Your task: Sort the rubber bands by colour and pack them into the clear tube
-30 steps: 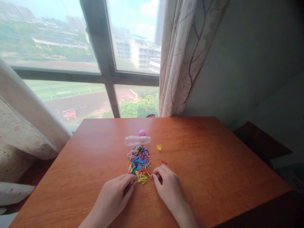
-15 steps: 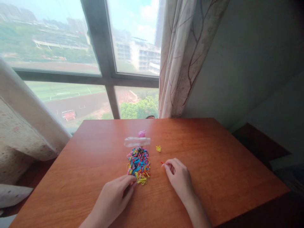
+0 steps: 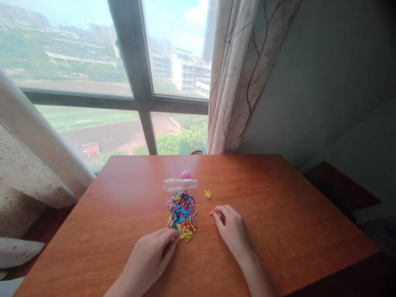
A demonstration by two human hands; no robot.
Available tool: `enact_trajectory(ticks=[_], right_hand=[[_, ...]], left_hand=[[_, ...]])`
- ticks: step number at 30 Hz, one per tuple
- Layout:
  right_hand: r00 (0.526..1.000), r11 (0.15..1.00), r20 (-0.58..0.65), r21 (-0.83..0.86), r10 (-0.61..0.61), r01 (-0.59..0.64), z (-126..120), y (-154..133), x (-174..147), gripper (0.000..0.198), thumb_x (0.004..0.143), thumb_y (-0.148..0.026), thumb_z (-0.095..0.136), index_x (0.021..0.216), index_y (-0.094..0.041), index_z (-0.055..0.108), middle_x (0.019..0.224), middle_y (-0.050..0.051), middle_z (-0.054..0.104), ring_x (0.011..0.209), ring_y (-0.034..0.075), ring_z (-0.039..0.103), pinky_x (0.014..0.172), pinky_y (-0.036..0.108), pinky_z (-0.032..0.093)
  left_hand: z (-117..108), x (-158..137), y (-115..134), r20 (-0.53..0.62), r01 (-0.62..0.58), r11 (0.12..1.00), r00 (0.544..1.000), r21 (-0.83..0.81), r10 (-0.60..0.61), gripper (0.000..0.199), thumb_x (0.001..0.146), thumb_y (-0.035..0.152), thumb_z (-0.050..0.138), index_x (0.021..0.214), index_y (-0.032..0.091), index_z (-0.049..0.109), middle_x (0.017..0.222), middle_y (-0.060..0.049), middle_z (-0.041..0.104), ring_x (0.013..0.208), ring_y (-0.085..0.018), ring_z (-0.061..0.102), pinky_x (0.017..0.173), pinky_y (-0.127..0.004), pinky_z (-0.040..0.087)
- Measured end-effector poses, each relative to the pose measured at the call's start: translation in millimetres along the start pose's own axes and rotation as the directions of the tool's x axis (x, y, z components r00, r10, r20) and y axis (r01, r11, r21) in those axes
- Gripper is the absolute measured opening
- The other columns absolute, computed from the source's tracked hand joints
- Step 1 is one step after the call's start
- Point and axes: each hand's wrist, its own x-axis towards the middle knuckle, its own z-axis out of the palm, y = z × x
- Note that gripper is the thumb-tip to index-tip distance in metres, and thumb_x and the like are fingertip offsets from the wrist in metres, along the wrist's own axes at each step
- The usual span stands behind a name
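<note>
A heap of small rubber bands (image 3: 182,209) in blue, black, pink, red and yellow lies on the wooden table. My left hand (image 3: 154,249) rests at the heap's near left edge, thumb and fingers pinched together; what is between them, if anything, is hidden. To the right of the heap, my right hand (image 3: 232,225) is closed on a small red rubber band (image 3: 212,212) that sticks out at the fingertips. Beyond that hand sits a small separate bunch of yellow rubber bands (image 3: 207,193).
Behind the heap a clear plastic bottle (image 3: 180,184) lies on its side, with a crumpled-looking pink-purple object (image 3: 186,174) just past it. The brown table (image 3: 278,206) reaches to a window with curtains (image 3: 232,82) at its sides.
The view has shifted very slightly. My right fingertips have moved a little on the red rubber band, and my left hand stays at the heap's edge.
</note>
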Motion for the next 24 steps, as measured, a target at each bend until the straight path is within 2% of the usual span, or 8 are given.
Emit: enact_trajectory(ticks=[6,12,18,24], right_hand=[[0.998,0.998,0.046,0.032,-0.053,0.051,8.3,-20.9,-6.9,0.014,0.087,-0.014,0.056,0.079,-0.022,0.065,0.075,0.0,0.063,0.068,0.015,0.059,0.065,0.024,0.042],[0.989,0.992,0.114,0.091,-0.096,0.086,20.9,-44.2,-23.9,0.015,0.086,-0.011,0.057,0.079,-0.022,0.064,0.077,0.0,0.065,0.072,0.015,0.061,0.067,0.023,0.042],[0.984,0.991,0.127,0.063,-0.123,0.116,22.4,-47.1,-34.9,0.014,0.085,-0.012,0.058,0.079,-0.023,0.063,0.076,-0.001,0.063,0.07,0.015,0.06,0.065,0.023,0.04],[0.98,0.991,0.147,0.046,-0.132,0.127,21.3,-48.5,-35.4,0.013,0.085,-0.013,0.058,0.08,-0.023,0.063,0.076,-0.001,0.063,0.072,0.016,0.059,0.068,0.024,0.04]], left_hand=[[-0.3,0.6,3.6,0.042,0.017,0.998,0.999,0.054,-0.02,0.02,0.094,0.023,0.043,0.091,0.025,0.063,0.078,0.0,0.071,0.068,-0.015,0.069,0.061,-0.02,0.047],[6.1,1.0,7.4,0.017,0.051,0.994,0.998,0.095,-0.053,0.016,0.093,0.024,0.047,0.092,0.026,0.063,0.08,0.001,0.073,0.07,-0.016,0.07,0.062,-0.02,0.048],[10.6,3.5,10.5,-0.007,0.015,0.991,1.0,0.133,-0.014,0.022,0.093,0.019,0.042,0.087,0.025,0.063,0.078,0.0,0.073,0.068,-0.016,0.07,0.059,-0.021,0.047],[6.5,2.4,9.5,-0.06,0.011,0.997,0.998,0.082,-0.006,0.019,0.089,0.016,0.044,0.087,0.025,0.06,0.076,0.001,0.072,0.064,-0.014,0.069,0.058,-0.019,0.047]])
